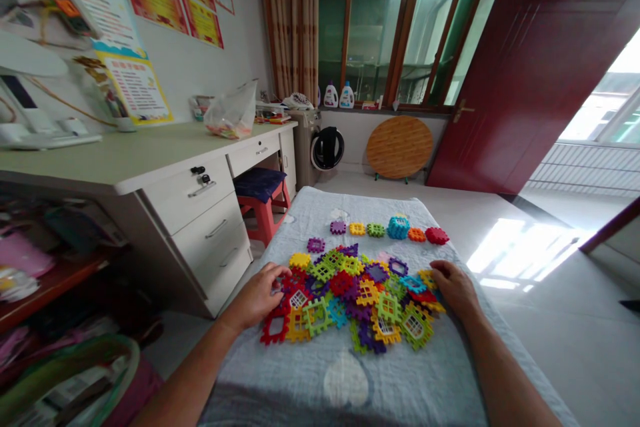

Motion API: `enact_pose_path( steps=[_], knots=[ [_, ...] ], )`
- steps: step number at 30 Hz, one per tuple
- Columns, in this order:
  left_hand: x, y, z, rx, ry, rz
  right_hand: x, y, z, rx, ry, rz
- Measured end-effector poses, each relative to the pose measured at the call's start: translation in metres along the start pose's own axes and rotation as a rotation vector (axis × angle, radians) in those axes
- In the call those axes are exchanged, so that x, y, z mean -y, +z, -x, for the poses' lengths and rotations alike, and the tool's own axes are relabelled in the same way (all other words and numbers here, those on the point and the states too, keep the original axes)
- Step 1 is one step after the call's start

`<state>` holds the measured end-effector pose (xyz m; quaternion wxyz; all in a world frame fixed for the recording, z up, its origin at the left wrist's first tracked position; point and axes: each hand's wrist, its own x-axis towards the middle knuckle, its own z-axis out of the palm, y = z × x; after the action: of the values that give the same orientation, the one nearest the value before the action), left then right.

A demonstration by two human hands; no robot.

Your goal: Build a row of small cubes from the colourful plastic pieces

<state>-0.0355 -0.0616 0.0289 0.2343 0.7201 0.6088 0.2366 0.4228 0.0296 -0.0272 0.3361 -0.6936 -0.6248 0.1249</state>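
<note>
A short row of plastic pieces (376, 231) (the blue ones (399, 228) look stacked) is set out along the far side of the cloth-covered counter (425, 383); most are left in the mixed pile (342, 283) nearer. The left hand (259, 293), half open, is at the pile's left edge, seemingly gripping nothing. The right hand (456, 290) bends its fingers at the opposite edge; I cannot tell whether it grips.
</note>
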Motion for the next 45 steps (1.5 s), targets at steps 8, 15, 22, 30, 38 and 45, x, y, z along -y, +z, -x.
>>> enact_pose_path(
  steps=[8, 15, 22, 30, 38, 45],
  knots=[
    [0.004, 0.0, 0.002, 0.063, -0.04, -0.079, 0.004, -0.002, 0.001, 0.002, 0.002, 0.011],
    [0.006, 0.002, -0.003, 0.014, -0.098, -0.109, 0.001, 0.0, 0.0, -0.005, 0.003, -0.006],
    [0.012, -0.012, -0.004, -0.122, 0.003, -0.133, -0.001, 0.001, 0.001, -0.002, 0.002, -0.055],
    [0.0, -0.019, 0.006, 0.166, 0.073, -0.192, -0.004, 0.002, -0.001, -0.009, -0.002, -0.028],
    [0.007, -0.017, 0.0, 0.141, 0.088, -0.221, -0.002, 0.002, -0.001, -0.002, -0.003, -0.025],
    [0.008, -0.047, -0.036, -0.045, 0.107, -0.352, 0.001, 0.001, 0.0, -0.016, -0.012, -0.025]
  ],
)
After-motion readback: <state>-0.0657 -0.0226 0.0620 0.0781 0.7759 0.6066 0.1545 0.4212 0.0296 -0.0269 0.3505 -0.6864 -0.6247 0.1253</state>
